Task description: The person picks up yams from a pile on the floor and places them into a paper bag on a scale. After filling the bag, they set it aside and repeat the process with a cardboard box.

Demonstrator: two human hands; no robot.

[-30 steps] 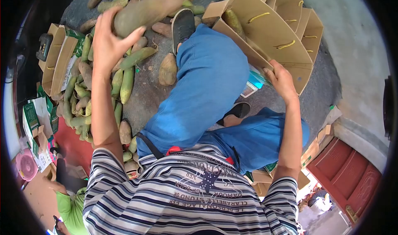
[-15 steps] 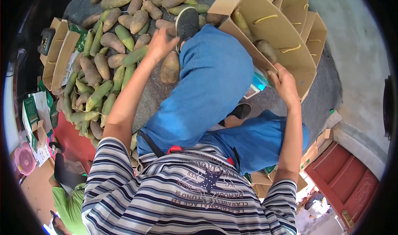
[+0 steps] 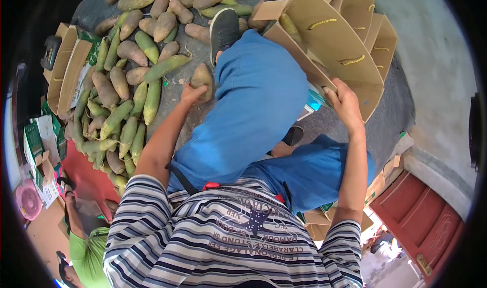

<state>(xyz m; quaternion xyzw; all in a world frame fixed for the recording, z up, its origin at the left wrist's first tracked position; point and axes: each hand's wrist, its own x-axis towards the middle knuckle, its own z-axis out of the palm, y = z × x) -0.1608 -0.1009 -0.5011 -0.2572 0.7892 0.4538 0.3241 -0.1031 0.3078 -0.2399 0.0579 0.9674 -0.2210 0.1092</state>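
Observation:
My left hand (image 3: 193, 93) is closed around the lower end of a brown root vegetable (image 3: 202, 78) on the dark ground, beside my blue trouser leg. My right hand (image 3: 346, 104) grips the near edge of an open cardboard box (image 3: 332, 44), thumb on one side of the wall and fingers over the other. Inside that box lies a greenish long vegetable (image 3: 290, 26); its lower part is mostly hidden by the box wall. To the left spreads a heap of green radishes (image 3: 116, 119) and brown roots (image 3: 105, 87).
Other open boxes with yellow rope handles (image 3: 381, 39) stand behind the held one. Another box (image 3: 66, 70) is at the heap's left. My shoe (image 3: 224, 30) rests among the vegetables. A person in a green shirt (image 3: 91, 255) is at lower left, near a pink basin (image 3: 29, 200).
My left hand has come down from beside the shoe and closed on the brown root, which has tipped slightly. My right hand stays on the box edge. The green-shirted person has shifted.

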